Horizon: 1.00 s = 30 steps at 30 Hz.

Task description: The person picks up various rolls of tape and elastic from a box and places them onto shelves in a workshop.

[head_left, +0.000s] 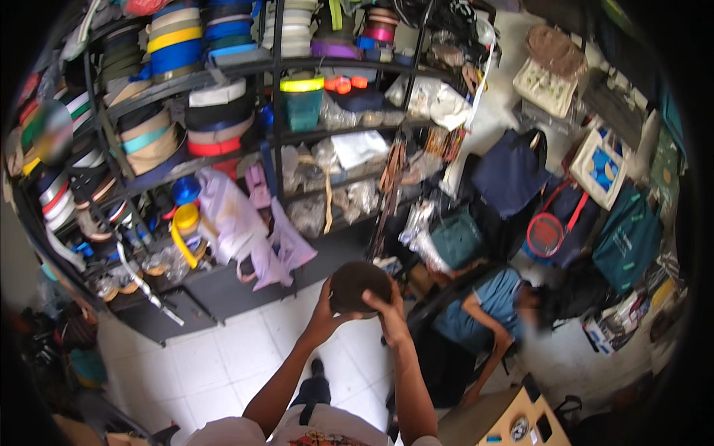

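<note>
Between my two hands is a thick, round, dark brown roll (357,282), which looks like wound strap webbing, held up above the floor. My left hand (324,317) grips its left and lower edge. On the other side my right hand (390,311) is closed round the right edge, its thumb lying over the face of the roll. Beyond the roll, and apart from it, a lilac bag (238,215) hangs off the shelf front.
A black shelf rack (297,134) full of coloured webbing rolls (175,41) and plastic-wrapped goods stands ahead. To my right a person in a blue shirt (476,308) sits near a wooden table (520,420). Several bags, including a navy one (509,175), hang on the right wall. White tiles (216,357) cover the floor.
</note>
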{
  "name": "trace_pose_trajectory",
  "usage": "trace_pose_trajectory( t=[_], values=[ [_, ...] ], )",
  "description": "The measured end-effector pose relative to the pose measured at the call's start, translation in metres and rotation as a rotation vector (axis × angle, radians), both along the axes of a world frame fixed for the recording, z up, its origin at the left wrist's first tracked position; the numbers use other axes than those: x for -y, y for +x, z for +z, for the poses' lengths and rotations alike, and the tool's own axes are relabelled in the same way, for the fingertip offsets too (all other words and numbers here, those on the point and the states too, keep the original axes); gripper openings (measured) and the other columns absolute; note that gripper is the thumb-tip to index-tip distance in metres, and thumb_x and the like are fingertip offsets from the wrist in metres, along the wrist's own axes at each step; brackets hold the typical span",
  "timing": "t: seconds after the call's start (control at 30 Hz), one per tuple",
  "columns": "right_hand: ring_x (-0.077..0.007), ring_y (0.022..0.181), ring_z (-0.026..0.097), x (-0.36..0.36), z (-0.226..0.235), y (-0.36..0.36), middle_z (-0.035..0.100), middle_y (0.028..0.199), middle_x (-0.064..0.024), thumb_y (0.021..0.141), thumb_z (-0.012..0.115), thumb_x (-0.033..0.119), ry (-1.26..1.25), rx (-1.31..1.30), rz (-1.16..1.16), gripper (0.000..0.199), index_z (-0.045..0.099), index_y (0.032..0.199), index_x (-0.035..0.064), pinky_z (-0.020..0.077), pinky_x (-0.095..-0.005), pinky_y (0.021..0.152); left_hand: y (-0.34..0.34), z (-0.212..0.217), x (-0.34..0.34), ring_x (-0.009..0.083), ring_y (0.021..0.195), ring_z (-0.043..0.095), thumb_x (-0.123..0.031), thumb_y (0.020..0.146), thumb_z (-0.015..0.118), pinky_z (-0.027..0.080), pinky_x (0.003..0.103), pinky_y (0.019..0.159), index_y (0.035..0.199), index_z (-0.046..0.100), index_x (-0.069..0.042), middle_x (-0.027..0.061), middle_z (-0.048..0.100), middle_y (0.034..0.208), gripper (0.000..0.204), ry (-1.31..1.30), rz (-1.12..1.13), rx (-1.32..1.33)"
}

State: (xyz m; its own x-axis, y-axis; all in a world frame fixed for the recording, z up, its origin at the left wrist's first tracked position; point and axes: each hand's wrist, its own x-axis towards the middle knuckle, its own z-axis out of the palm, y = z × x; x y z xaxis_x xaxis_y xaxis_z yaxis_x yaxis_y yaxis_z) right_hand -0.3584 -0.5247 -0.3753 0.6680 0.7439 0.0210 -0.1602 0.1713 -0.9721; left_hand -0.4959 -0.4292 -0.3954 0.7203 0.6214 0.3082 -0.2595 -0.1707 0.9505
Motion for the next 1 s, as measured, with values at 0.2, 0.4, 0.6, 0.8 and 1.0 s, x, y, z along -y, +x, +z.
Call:
trace_pose_trajectory(
  t=[0.2, 0.4, 0.6, 0.8, 1.0],
  values=[
    [-0.0218, 0.13, 0.043, -0.075, 0.048, 0.085, 0.045, 0.139, -0.0088, 0.054, 0.089, -0.003, 0.078, 0.221, 0.212, 0.106, 0.031, 0.143, 0.0031, 0.0366, -0.034, 0.108, 0.077, 0.051, -0.108, 0.0206, 0.119, 0.053, -0.001, 0.067, 0.083, 0.048, 0.034, 0.098, 0.137, 0.04, 0.0, 0.0112, 0.052, 0.13, 0.082, -0.079, 0.0, 0.116],
    [-0.0209, 0.124, 0.049, -0.14, 0.074, 0.168, 0.048, 0.134, -0.0108, 0.055, 0.091, 0.001, 0.209, 0.346, 0.025, 0.109, 0.028, 0.144, 0.0025, 0.0413, -0.0346, 0.105, 0.182, 0.09, -0.174, 0.0223, 0.121, 0.051, -0.015, 0.068, 0.087, 0.041, 0.035, 0.102, 0.136, 0.039, 0.0, 0.0156, 0.053, 0.129, 0.085, 0.102, 0.021, 0.193],
    [-0.0217, 0.118, 0.054, -0.19, 0.126, 0.264, 0.053, 0.128, -0.0133, 0.053, 0.089, -0.002, 0.331, 0.447, -0.073, 0.105, 0.031, 0.141, -0.0013, 0.0442, -0.0343, 0.102, 0.287, 0.151, -0.22, 0.0294, 0.117, 0.054, -0.026, 0.067, 0.088, 0.041, 0.039, 0.1, 0.135, 0.039, 0.001, 0.0182, 0.054, 0.125, 0.088, 0.44, 0.11, 0.201],
    [-0.023, 0.117, 0.054, -0.266, 0.203, 0.402, 0.054, 0.127, -0.0161, 0.053, 0.089, 0.005, 0.487, 0.655, -0.151, 0.105, 0.031, 0.141, -0.0034, 0.044, -0.0349, 0.1, 0.416, 0.233, -0.279, 0.0355, 0.118, 0.052, -0.032, 0.068, 0.085, 0.041, 0.041, 0.1, 0.135, 0.037, 0.004, 0.0247, 0.049, 0.128, 0.089, 0.659, 0.259, 0.263],
    [-0.0223, 0.11, 0.057, -0.343, 0.271, 0.559, 0.056, 0.122, -0.0147, 0.06, 0.08, 0.01, 0.585, 0.747, -0.286, 0.085, 0.04, 0.135, -0.0027, 0.0428, -0.0335, 0.099, 0.569, 0.311, -0.319, 0.0356, 0.122, 0.05, -0.033, 0.081, 0.075, 0.038, 0.041, 0.104, 0.132, 0.039, 0.008, 0.0259, 0.047, 0.132, 0.075, 0.905, 0.5, 0.321]
  ],
)
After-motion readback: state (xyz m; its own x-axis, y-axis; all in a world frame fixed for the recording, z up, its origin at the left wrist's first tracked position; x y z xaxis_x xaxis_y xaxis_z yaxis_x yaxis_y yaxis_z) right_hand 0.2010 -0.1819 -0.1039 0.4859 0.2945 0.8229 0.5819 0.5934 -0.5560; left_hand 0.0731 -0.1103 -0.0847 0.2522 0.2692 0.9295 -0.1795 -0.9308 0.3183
